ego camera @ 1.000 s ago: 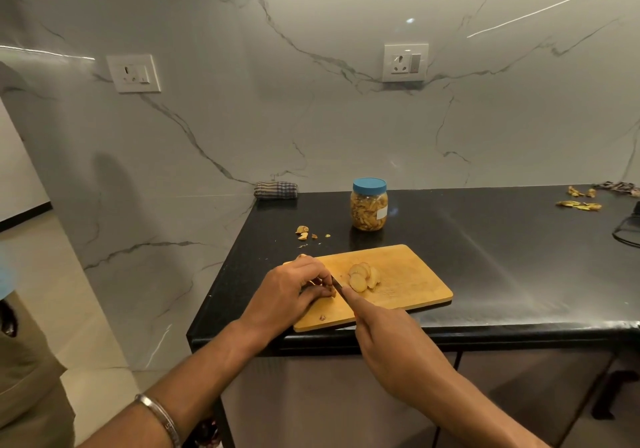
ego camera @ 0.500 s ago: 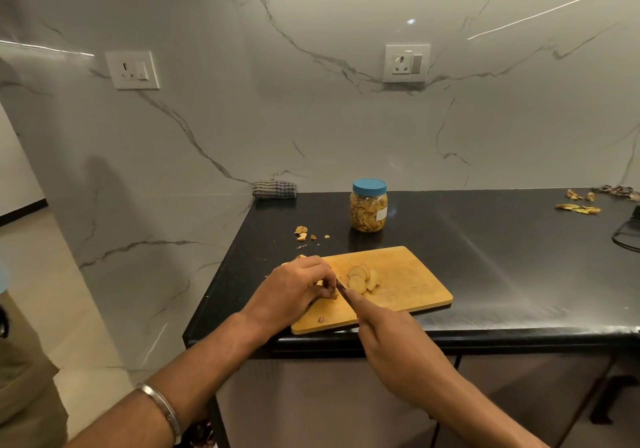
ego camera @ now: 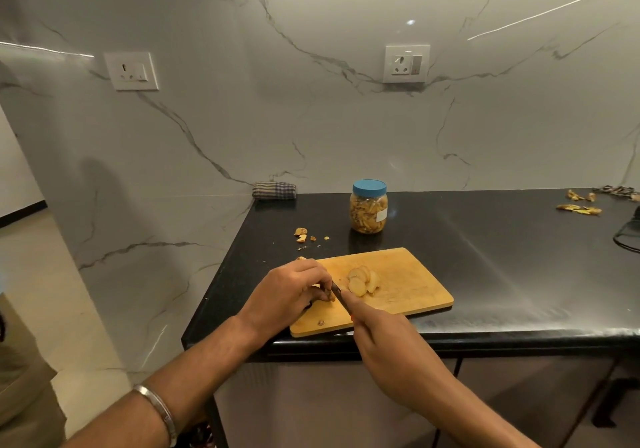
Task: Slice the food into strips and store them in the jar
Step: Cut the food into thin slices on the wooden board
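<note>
Far left, a metal bangle (ego camera: 157, 409) rides the left forearm. Moving in, the left hand (ego camera: 289, 295) sits on the near-left part of the wooden cutting board (ego camera: 408, 274), fingers curled down and pinching a small piece of food, mostly hidden beneath them. Behind it on the black countertop (ego camera: 485, 257), a few loose scraps (ego camera: 300, 233) lie near the board's far-left corner, and a folded checked cloth (ego camera: 274, 190) rests against the marble wall. Right beside those fingertips, the knife (ego camera: 336, 291) blade angles down onto the board, its handle wrapped in the right hand (ego camera: 384, 340), forefinger laid along the top. Just past the blade, a little fan of pale round slices (ego camera: 362, 283) lies mid-board. Further back stands the jar (ego camera: 368, 206), upright, blue lid on, packed with yellowish strips, well apart from the board. Far right, peelings (ego camera: 578, 205) are scattered at the counter's back edge.
</note>
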